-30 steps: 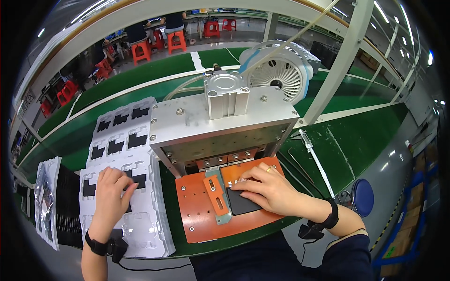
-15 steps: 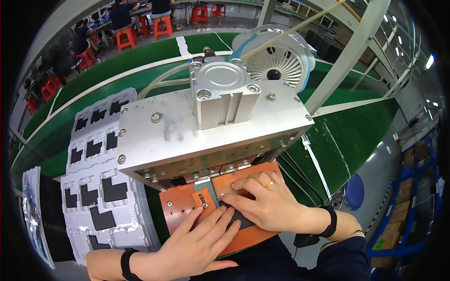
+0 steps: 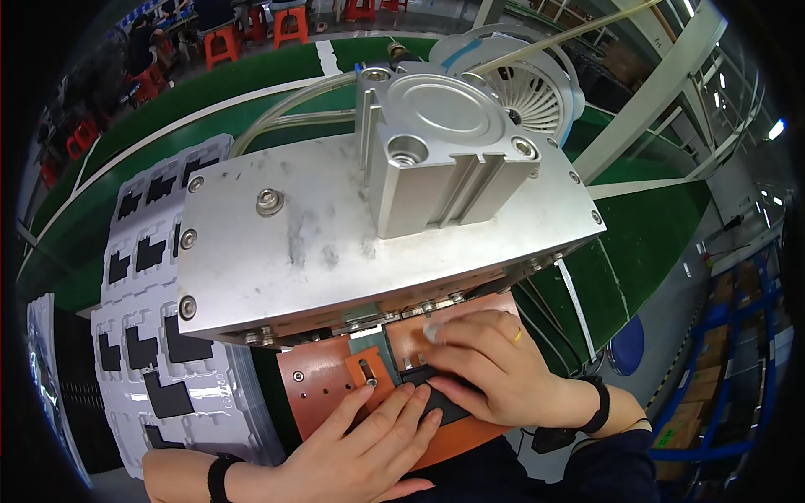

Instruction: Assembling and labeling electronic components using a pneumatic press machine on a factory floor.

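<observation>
A flat black piece (image 3: pixel 442 401) lies on the orange base plate (image 3: pixel 315 369) at the front of a metal press (image 3: pixel 327 251). My left hand (image 3: pixel 352 436) is spread flat, its fingertips on the black piece's left part and beside a slotted orange bracket (image 3: pixel 374 367). My right hand (image 3: pixel 495 369) is bent over the right side, thumb against the black piece. Its other fingers curl above the plate, with a small whitish bit at the fingertips that I cannot make out. A grey-green strip (image 3: pixel 369 339) runs under the press next to the bracket. The right fingers hide part of the plate.
White moulded trays (image 3: pixel 222 394) with black L-shaped pieces are stacked at the left. A silver cylinder block (image 3: pixel 444 151) tops the press, and a white fan (image 3: pixel 537 96) stands behind it. A grey post (image 3: pixel 654 92) rises at the right; hoses curve behind.
The view has come closer to the press. My right fingers have drawn back and curled, baring more of the black piece, while my left hand stays nearly in place.
</observation>
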`<state>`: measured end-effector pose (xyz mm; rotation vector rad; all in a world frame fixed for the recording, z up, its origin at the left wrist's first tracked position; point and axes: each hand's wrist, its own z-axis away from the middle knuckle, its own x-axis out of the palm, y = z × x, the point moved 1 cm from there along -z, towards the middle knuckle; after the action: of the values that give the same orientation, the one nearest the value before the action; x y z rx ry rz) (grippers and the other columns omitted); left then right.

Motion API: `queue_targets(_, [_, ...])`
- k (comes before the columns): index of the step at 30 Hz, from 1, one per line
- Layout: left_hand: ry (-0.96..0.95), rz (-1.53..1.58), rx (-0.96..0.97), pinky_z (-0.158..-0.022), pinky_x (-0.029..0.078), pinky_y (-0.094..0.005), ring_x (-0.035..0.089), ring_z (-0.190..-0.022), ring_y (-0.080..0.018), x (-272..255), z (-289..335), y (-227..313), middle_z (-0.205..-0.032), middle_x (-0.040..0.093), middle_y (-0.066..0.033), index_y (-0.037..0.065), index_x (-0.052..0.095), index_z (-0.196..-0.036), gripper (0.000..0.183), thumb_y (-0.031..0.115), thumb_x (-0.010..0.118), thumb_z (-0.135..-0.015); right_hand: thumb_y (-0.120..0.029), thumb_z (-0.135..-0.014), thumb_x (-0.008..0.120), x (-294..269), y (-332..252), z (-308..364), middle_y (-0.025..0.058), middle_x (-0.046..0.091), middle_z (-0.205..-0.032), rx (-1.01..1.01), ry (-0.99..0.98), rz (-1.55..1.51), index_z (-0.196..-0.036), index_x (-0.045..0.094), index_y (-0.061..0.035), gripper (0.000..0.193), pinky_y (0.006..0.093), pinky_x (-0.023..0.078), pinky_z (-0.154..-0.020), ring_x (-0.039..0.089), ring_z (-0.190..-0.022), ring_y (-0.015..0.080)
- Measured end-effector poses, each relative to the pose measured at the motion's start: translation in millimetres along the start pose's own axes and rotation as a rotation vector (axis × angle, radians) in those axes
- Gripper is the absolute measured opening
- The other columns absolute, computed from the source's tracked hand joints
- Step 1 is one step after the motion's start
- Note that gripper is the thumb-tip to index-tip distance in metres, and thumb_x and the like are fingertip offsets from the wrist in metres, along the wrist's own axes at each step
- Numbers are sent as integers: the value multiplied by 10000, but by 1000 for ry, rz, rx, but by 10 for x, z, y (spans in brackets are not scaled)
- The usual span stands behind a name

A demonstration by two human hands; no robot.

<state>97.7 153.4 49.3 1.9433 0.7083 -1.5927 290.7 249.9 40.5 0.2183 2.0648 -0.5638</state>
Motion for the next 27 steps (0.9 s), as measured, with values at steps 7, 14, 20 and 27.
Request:
queue_targets(7, [5,-17,1,-993,362,-470,564,-1094,-246,-27,-25,15,-1246,569,-145,69,562,-1230,677,627,511,-849,-155,-798,577,4,-25,73,64,619,-1055,-88,-85,-2,-983,608,-73,205,374,419,-936,560,-1072,217])
queue_targets(14, [-5,-40,5,-992,365,-466,557,-1103,-258,-47,-40,32,-1235,572,-150,61,572,-1217,674,621,523,-846,-170,-799,554,-31,-132,6,82,595,-1141,-120,-146,295,-1066,594,-75,286,389,395,-981,538,-1112,233])
queue_targets(20, [19,-23,0,-995,366,-467,550,-1118,-265,-35,-35,16,-1247,567,-154,57,568,-1222,673,614,532,-845,-157,-750,651,25,-18,79,57,554,-1148,-49,-37,158,-1048,635,-102,303,367,413,-787,513,-1023,230])
queue_targets(27, [16,-16,-8,-999,364,-464,546,-1126,-258,-45,-27,28,-1249,567,-152,62,565,-1232,670,609,540,-845,-147,-759,631,20,-71,7,68,534,-1163,63,-12,191,-1061,643,-106,305,354,409,-791,514,-1011,232])
